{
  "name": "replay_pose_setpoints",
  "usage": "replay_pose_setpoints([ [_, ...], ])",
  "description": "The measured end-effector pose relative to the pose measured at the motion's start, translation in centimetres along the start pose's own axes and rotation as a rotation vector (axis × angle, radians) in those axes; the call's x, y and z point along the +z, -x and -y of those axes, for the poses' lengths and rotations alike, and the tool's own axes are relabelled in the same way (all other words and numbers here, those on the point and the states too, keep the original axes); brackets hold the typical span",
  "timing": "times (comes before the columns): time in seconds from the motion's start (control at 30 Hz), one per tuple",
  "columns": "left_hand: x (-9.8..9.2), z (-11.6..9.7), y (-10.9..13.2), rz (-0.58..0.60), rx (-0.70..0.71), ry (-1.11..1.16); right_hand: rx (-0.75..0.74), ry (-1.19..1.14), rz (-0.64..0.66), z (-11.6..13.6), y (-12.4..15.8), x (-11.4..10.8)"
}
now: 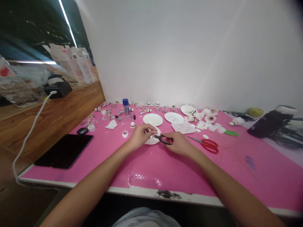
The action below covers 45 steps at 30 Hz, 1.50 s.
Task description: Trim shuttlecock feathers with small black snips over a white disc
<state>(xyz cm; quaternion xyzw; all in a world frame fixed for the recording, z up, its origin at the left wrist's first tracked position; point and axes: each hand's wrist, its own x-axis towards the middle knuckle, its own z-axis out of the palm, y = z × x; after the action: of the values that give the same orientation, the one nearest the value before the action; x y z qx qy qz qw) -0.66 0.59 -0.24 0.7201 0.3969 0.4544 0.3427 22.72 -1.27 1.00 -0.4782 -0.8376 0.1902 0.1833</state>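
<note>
Both my hands rest over the pink table (165, 170) near its middle. My left hand (139, 136) is closed in a pinch on something small and pale above a white plate (151, 141). My right hand (178, 143) grips small black scissors (162, 139), whose blades point left toward my left fingers. What the left fingers pinch is too small to name.
Red scissors (208, 145) lie just right of my right hand. Two more white plates (152, 119) (174, 117), a blue-capped bottle (126, 107), shuttlecocks (236, 121) and small white cups sit along the back. A black tablet (63, 150) lies at the left, a black bag (270, 123) at the right.
</note>
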Motion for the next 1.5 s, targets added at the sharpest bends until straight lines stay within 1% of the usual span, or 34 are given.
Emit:
replay_pose_setpoints([
  [0.2, 0.15, 0.13, -0.02, 0.018, 0.001, -0.004, 0.013, 0.022, 0.009, -0.05, -0.03, 0.13],
  [0.53, 0.14, -0.07, 0.02, 0.003, 0.006, -0.027, -0.003, 0.009, -0.006, 0.26, 0.08, 0.09],
  [0.83, 0.18, 0.01, 0.08, 0.018, 0.016, -0.024, -0.016, 0.015, 0.006, -0.04, 0.01, 0.16],
  [1.07, 0.26, 0.34, 0.09, 0.021, 0.005, -0.007, -0.001, 0.016, 0.01, -0.14, 0.04, 0.17],
  [1.27, 0.35, 0.23, 0.13, 0.029, -0.009, 0.008, 0.012, 0.021, 0.013, -0.41, -0.03, 0.31],
  [1.5, 0.35, 0.32, 0.05, 0.015, 0.022, -0.018, 0.018, 0.017, 0.011, -0.09, 0.09, 0.2],
])
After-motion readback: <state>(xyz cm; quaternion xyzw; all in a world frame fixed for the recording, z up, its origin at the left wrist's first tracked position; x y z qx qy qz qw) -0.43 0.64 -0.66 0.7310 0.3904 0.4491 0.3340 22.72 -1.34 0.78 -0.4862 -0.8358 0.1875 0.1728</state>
